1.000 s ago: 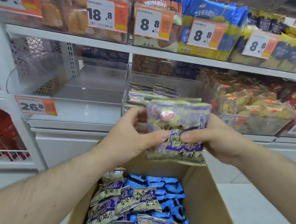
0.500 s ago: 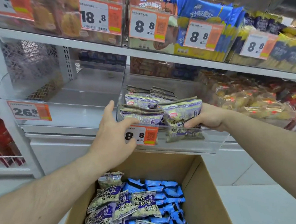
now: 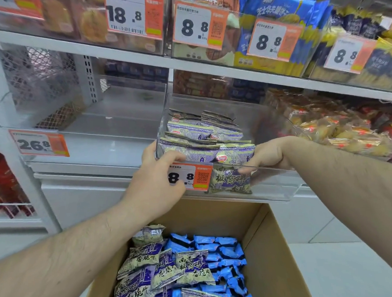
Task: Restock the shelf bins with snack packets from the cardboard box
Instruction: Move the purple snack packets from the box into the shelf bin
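The right hand (image 3: 268, 156) pinches a purple packet (image 3: 231, 169) at its right edge and holds it upright just behind the clear front wall of the bin (image 3: 281, 182), beside the packets already there. The left hand (image 3: 155, 175) grips the bin's front left corner, thumb over the rim. The packet looks light, soft and crinkly, probably slippery, so its sealed edges seem the best hold. More lie in the box (image 3: 274, 269).
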A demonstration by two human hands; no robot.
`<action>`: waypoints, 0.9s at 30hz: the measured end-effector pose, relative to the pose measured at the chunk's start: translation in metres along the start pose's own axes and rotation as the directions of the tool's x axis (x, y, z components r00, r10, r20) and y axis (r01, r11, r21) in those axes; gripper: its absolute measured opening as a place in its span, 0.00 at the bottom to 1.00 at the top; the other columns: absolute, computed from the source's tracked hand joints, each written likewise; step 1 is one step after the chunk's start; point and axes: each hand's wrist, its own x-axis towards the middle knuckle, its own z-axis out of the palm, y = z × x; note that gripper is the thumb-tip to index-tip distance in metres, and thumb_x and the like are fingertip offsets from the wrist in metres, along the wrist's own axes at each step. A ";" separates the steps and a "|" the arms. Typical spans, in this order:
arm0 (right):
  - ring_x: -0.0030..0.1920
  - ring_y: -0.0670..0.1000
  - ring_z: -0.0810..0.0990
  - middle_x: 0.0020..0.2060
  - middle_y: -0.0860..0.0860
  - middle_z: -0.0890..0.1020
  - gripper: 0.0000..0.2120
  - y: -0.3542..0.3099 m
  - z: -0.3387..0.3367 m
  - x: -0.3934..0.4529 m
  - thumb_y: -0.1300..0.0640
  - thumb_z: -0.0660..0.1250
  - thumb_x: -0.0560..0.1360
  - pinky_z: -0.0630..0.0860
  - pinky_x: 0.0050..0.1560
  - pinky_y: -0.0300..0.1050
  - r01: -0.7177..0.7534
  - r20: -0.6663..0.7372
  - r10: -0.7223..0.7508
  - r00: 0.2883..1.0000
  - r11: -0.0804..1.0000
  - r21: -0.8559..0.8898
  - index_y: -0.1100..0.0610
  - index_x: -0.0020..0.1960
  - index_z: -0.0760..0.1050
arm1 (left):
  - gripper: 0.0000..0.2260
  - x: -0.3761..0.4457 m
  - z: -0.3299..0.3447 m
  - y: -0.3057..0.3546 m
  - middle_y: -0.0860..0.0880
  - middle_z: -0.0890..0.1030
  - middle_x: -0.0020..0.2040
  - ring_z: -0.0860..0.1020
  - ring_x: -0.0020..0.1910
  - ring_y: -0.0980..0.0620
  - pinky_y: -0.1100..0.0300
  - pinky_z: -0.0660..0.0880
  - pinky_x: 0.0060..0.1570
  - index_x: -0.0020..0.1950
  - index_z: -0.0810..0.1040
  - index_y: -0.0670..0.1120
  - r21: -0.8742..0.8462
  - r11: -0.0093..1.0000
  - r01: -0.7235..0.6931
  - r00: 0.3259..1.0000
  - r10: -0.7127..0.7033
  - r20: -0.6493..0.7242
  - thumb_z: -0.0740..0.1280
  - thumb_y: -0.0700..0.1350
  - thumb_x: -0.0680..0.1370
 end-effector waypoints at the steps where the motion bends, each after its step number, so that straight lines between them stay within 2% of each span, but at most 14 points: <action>1: 0.63 0.54 0.78 0.64 0.57 0.79 0.49 0.000 -0.001 -0.003 0.54 0.87 0.48 0.80 0.56 0.46 0.014 0.037 -0.016 0.999 0.999 0.039 0.64 0.66 0.74 | 0.20 0.000 0.000 0.001 0.54 0.57 0.72 0.71 0.51 0.56 0.67 0.66 0.50 0.60 0.72 0.60 0.002 1.000 0.001 1.000 -0.001 0.003 0.70 0.43 0.73; 4: 0.62 0.55 0.79 0.62 0.57 0.80 0.50 0.002 -0.003 -0.009 0.52 0.87 0.50 0.74 0.65 0.51 0.027 0.062 -0.035 0.997 0.992 0.122 0.63 0.67 0.73 | 0.20 0.000 0.003 0.000 0.52 0.55 0.74 0.72 0.58 0.51 0.64 0.68 0.55 0.59 0.72 0.60 0.018 1.000 0.009 1.000 -0.009 0.005 0.71 0.42 0.72; 6: 0.59 0.55 0.81 0.62 0.56 0.80 0.55 0.001 0.001 -0.014 0.42 0.86 0.46 0.75 0.64 0.52 0.004 -0.045 -0.003 0.999 1.000 0.019 0.61 0.67 0.73 | 0.20 -0.002 0.004 -0.002 0.50 0.51 0.76 0.62 0.71 0.45 0.57 0.66 0.65 0.60 0.73 0.57 0.046 0.999 0.003 0.999 -0.001 -0.040 0.71 0.43 0.72; 8: 0.55 0.54 0.83 0.66 0.56 0.77 0.62 -0.003 0.008 -0.024 0.31 0.80 0.45 0.78 0.58 0.51 -0.051 -0.257 0.009 0.966 0.986 -0.157 0.61 0.70 0.68 | 0.17 -0.004 0.005 -0.003 0.46 0.58 0.71 0.61 0.70 0.43 0.50 0.64 0.66 0.58 0.74 0.52 0.177 0.971 -0.160 0.963 0.193 -0.190 0.70 0.44 0.70; 10: 0.60 0.55 0.78 0.71 0.57 0.70 0.66 -0.002 0.015 -0.034 0.27 0.75 0.48 0.77 0.56 0.49 -0.097 -0.495 -0.036 0.868 0.966 -0.240 0.60 0.75 0.59 | 0.14 -0.006 0.005 -0.002 0.46 0.67 0.58 0.69 0.57 0.45 0.52 0.68 0.57 0.54 0.72 0.48 0.257 0.879 -0.402 0.850 0.462 -0.253 0.67 0.45 0.69; 13: 0.67 0.56 0.71 0.71 0.54 0.68 0.58 0.009 0.032 -0.043 0.29 0.75 0.57 0.72 0.62 0.50 0.002 -0.763 -0.258 0.593 0.948 -0.319 0.59 0.75 0.59 | 0.10 -0.016 0.016 0.000 0.56 0.71 0.45 0.70 0.44 0.57 0.60 0.69 0.46 0.51 0.70 0.51 0.149 0.793 -0.591 0.797 0.602 -0.044 0.64 0.45 0.70; 16: 0.48 0.47 0.74 0.49 0.50 0.77 0.23 0.030 0.084 -0.042 0.42 0.72 0.69 0.74 0.50 0.45 0.238 -0.764 -0.643 0.048 0.750 -0.617 0.56 0.57 0.75 | 0.10 -0.028 0.029 -0.004 0.63 0.72 0.41 0.71 0.41 0.63 0.65 0.68 0.44 0.54 0.71 0.56 0.123 0.859 -0.497 0.817 0.416 0.399 0.64 0.47 0.75; 17: 0.41 0.47 0.73 0.41 0.48 0.76 0.13 0.040 0.107 -0.036 0.47 0.69 0.70 0.73 0.43 0.44 0.300 -0.704 -0.708 -0.064 0.659 -0.690 0.55 0.48 0.75 | 0.10 -0.031 0.034 -0.008 0.62 0.73 0.42 0.72 0.43 0.62 0.64 0.70 0.45 0.56 0.72 0.56 0.146 0.880 -0.452 0.786 0.316 0.531 0.64 0.47 0.76; 18: 0.36 0.48 0.73 0.34 0.47 0.75 0.09 0.052 0.130 -0.028 0.48 0.67 0.69 0.71 0.38 0.44 0.347 -0.663 -0.746 -0.067 0.605 -0.716 0.54 0.41 0.74 | 0.11 -0.033 0.039 -0.013 0.60 0.75 0.44 0.73 0.44 0.61 0.62 0.72 0.47 0.57 0.72 0.56 0.186 0.887 -0.422 0.732 0.213 0.647 0.63 0.48 0.76; 19: 0.33 0.49 0.73 0.30 0.46 0.74 0.08 0.063 0.151 -0.018 0.49 0.65 0.69 0.71 0.35 0.43 0.364 -0.639 -0.769 0.023 0.602 -0.711 0.52 0.37 0.72 | 0.12 -0.035 0.042 -0.019 0.59 0.76 0.46 0.74 0.46 0.58 0.60 0.73 0.49 0.58 0.73 0.55 0.229 0.879 -0.418 0.665 0.125 0.737 0.63 0.47 0.75; 20: 0.32 0.50 0.74 0.29 0.46 0.74 0.08 0.076 0.166 -0.004 0.49 0.64 0.68 0.72 0.35 0.43 0.338 -0.614 -0.764 0.198 0.641 -0.689 0.52 0.35 0.70 | 0.12 -0.037 0.045 -0.024 0.58 0.77 0.47 0.75 0.47 0.56 0.58 0.73 0.50 0.59 0.74 0.55 0.260 0.863 -0.434 0.597 0.060 0.800 0.63 0.47 0.75; 23: 0.41 0.54 0.76 0.39 0.49 0.79 0.07 0.113 0.188 0.040 0.49 0.65 0.72 0.75 0.43 0.46 0.006 -0.374 -0.372 0.849 0.715 -0.699 0.52 0.42 0.72 | 0.11 -0.043 0.052 -0.040 0.57 0.77 0.47 0.76 0.51 0.53 0.60 0.72 0.52 0.57 0.75 0.55 0.297 0.851 -0.433 0.472 -0.066 0.879 0.62 0.47 0.76; 25: 0.37 0.54 0.72 0.38 0.53 0.76 0.12 0.144 0.193 0.064 0.48 0.66 0.75 0.72 0.40 0.47 -0.131 -0.171 0.008 0.985 0.677 -0.724 0.56 0.40 0.71 | 0.10 -0.047 0.056 -0.045 0.57 0.78 0.48 0.76 0.50 0.55 0.62 0.71 0.53 0.57 0.76 0.55 0.292 0.860 -0.418 0.458 -0.078 0.886 0.62 0.47 0.76; 27: 0.32 0.52 0.68 0.32 0.52 0.70 0.17 0.174 0.196 0.081 0.50 0.66 0.77 0.70 0.39 0.47 -0.261 -0.139 0.234 0.962 0.651 -0.712 0.55 0.34 0.67 | 0.12 -0.051 0.062 -0.048 0.56 0.79 0.52 0.76 0.50 0.55 0.62 0.72 0.52 0.59 0.76 0.54 0.286 0.865 -0.413 0.445 -0.083 0.892 0.62 0.46 0.76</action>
